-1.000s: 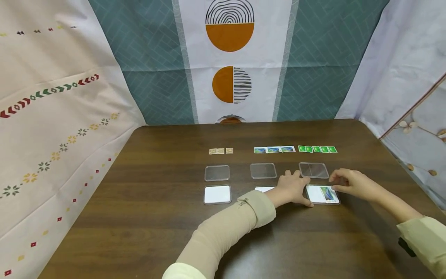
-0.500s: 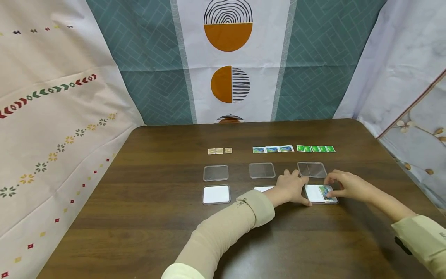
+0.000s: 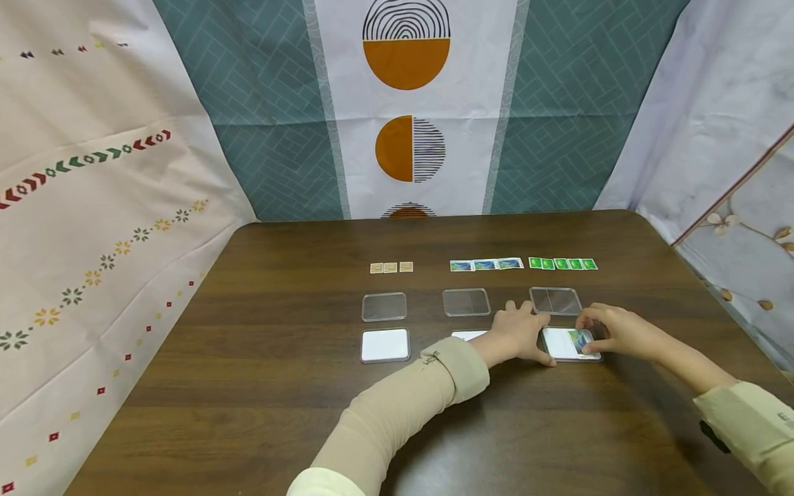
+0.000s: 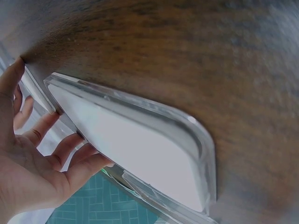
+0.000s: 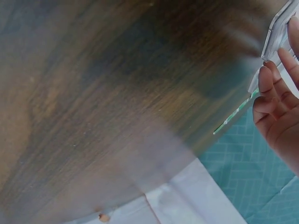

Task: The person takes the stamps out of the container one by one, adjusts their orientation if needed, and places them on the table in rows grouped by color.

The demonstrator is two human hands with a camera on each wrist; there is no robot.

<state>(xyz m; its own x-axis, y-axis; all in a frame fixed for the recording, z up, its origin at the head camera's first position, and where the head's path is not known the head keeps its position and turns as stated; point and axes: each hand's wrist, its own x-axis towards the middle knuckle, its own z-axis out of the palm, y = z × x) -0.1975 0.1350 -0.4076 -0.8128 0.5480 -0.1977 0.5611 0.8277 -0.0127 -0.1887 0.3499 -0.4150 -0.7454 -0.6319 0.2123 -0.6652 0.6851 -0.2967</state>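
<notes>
In the head view, a clear case [image 3: 560, 344] with a white insert lies flat at the right end of the front row. Small blue-green stamps [image 3: 574, 339] lie on its right half. My left hand [image 3: 517, 331] holds the case's left end, thumb at the near edge and index finger at the far edge. My right hand [image 3: 611, 331] bends over the right end, thumb and index finger at the stamps, partly covering them. The left wrist view shows the middle white-lined case [image 4: 126, 140] under the left fingers. The right wrist view catches curled right fingers [image 5: 268, 79] beside a clear rim.
Behind are three clear lids, left [image 3: 384, 307], middle [image 3: 466, 302] and right [image 3: 555, 301]. Farther back sit tan stamps [image 3: 390, 267], blue stamps [image 3: 486, 264] and green stamps [image 3: 562, 264]. Another white-lined case [image 3: 384, 346] stands left on the brown table [image 3: 260, 386].
My right hand has moved left from beside the case onto its right end, its thumb now over the stamps. My left hand keeps its place at the left end.
</notes>
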